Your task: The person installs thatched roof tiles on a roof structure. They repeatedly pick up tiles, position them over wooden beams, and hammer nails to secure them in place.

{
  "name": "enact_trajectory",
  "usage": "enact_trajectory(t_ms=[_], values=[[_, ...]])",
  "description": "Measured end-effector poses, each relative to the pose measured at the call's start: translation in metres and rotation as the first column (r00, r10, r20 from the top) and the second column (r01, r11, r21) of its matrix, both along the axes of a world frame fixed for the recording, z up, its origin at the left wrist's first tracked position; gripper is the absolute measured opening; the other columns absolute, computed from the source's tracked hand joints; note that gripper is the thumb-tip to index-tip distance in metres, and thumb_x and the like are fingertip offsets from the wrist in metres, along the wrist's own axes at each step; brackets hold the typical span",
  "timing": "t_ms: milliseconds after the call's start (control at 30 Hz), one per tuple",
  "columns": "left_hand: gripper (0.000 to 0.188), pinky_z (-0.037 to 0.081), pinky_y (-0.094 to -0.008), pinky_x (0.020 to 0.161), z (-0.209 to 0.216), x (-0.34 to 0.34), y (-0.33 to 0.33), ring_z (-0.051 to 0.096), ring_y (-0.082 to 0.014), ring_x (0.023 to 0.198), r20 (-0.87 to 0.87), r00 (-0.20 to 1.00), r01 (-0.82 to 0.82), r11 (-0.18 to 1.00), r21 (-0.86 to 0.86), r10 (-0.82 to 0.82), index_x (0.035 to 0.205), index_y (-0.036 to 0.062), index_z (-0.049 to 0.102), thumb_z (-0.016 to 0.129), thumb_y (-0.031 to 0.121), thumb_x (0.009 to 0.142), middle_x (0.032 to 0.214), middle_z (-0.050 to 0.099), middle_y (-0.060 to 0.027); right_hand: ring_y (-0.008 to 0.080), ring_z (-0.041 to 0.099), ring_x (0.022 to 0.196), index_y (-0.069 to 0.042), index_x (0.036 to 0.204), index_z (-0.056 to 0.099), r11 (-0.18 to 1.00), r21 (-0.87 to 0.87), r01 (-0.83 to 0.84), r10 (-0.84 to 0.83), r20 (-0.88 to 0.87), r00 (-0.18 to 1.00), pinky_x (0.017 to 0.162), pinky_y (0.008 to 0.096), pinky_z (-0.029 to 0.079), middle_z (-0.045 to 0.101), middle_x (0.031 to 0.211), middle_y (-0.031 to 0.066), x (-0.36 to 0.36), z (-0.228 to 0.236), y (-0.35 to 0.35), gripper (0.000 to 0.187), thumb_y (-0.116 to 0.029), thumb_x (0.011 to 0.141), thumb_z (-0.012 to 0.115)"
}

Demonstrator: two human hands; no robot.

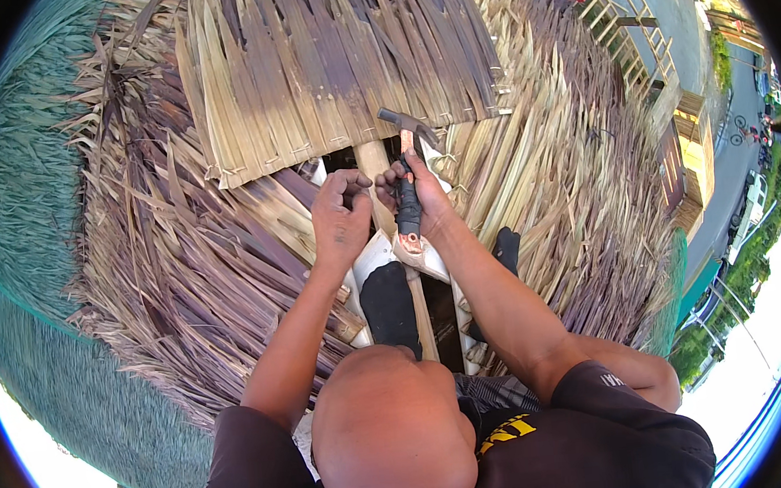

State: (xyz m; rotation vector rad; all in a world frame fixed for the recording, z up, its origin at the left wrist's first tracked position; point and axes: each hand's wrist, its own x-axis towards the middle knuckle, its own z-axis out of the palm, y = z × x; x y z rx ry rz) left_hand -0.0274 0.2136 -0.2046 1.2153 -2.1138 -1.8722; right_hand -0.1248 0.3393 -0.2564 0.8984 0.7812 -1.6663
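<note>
My right hand [422,197] is shut on the black grip of a claw hammer [409,208], whose metal head [407,122] points up toward the edge of a woven palm-leaf panel [340,64]. My left hand [341,218] is just left of it, fingers curled together beside a pale wooden pole [373,165] that runs under the panel. Whether something small is pinched in those fingers is hidden. Both hands nearly touch over the gap in the thatch.
Dry brown thatch [181,260] slopes away on all sides, with green thatch [28,190] at the left. A black-and-white shoe [385,295] rests by the pole. A wooden frame [641,41] and a street with vehicles [745,198] lie far below at the right.
</note>
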Motion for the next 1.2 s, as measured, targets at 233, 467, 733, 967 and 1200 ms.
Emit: enact_trajectory(t_ms=[233,467,733,967,1200], values=[[0.022,0.052,-0.0276,0.084,-0.059,0.003,-0.097,0.067,-0.0129,0.089,0.051,0.998,0.052,0.983,-0.173,-0.044,0.117,0.0015,0.067,0.064,0.006,0.096,0.100,0.071,-0.0057,0.0111,0.049,0.056,-0.010,0.093,0.052,0.862,0.251,-0.442,0.471,-0.070,0.879,0.053,0.0290,0.046,0.048,0.068,-0.0019,-0.001,0.031,0.012,0.047,-0.055,0.103,0.051],[0.015,0.051,-0.0319,0.081,-0.129,0.018,-0.116,0.065,-0.0216,0.089,0.059,0.991,0.126,0.978,-0.165,-0.118,0.106,0.0022,0.064,0.067,0.006,0.091,0.098,0.066,-0.0111,0.0219,0.057,0.051,-0.002,0.099,0.058,0.755,0.447,-0.480,0.649,-0.400,0.647,0.048,0.0359,0.046,0.057,0.064,0.0091,0.016,0.057,-0.032,0.049,-0.048,0.106,0.046],[0.020,0.049,-0.0407,0.091,-0.133,0.022,-0.115,0.059,-0.0336,0.105,0.031,0.940,0.319,0.846,-0.428,-0.340,0.101,0.0045,0.067,0.072,0.005,0.081,0.107,0.059,-0.0137,0.0530,0.060,0.065,0.001,0.099,0.049,0.523,0.756,-0.394,0.787,-0.605,-0.117,0.058,0.0568,0.045,0.059,0.065,0.0292,0.024,0.062,-0.037,0.031,-0.029,0.106,0.049],[0.024,0.048,-0.0424,0.094,-0.137,0.025,-0.117,0.058,-0.0369,0.109,0.092,0.922,0.382,0.849,-0.367,-0.375,0.106,0.0029,0.065,0.069,0.004,0.082,0.111,0.058,-0.0157,0.0527,0.062,0.068,0.002,0.096,0.053,0.358,0.848,-0.392,0.877,-0.449,-0.171,0.061,0.0583,0.049,0.061,0.067,0.0307,0.017,0.059,-0.049,0.033,-0.029,0.105,0.049],[0.033,0.049,-0.0390,0.098,-0.141,0.025,-0.122,0.058,-0.0354,0.113,-0.004,0.940,0.314,0.867,-0.387,-0.342,0.113,0.0030,0.063,0.061,-0.003,0.081,0.124,0.053,-0.0165,0.0519,0.060,0.066,0.001,0.096,0.052,0.465,0.806,-0.365,0.833,-0.538,-0.127,0.058,0.0564,0.047,0.059,0.065,0.0301,0.035,0.050,-0.030,0.026,-0.023,0.104,0.053]])
